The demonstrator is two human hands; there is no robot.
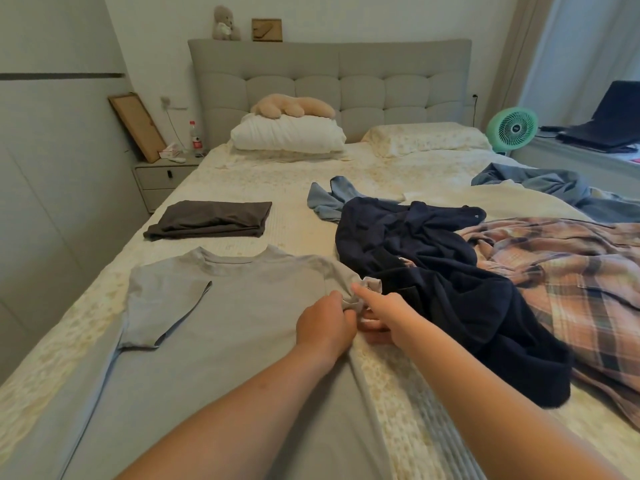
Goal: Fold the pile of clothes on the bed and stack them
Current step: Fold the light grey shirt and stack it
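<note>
A light grey-blue T-shirt lies flat on the bed, collar away from me, its left sleeve folded in over the chest. My left hand and my right hand both pinch the bunched right sleeve at the shirt's right edge. A dark grey garment lies folded beyond the shirt on the left. To the right lies a loose pile: a dark navy garment, a plaid shirt and a small light blue piece.
A blue cloth is crumpled at the bed's far right. Pillows and a plush toy sit by the headboard. A nightstand stands at the left, a green fan at the right.
</note>
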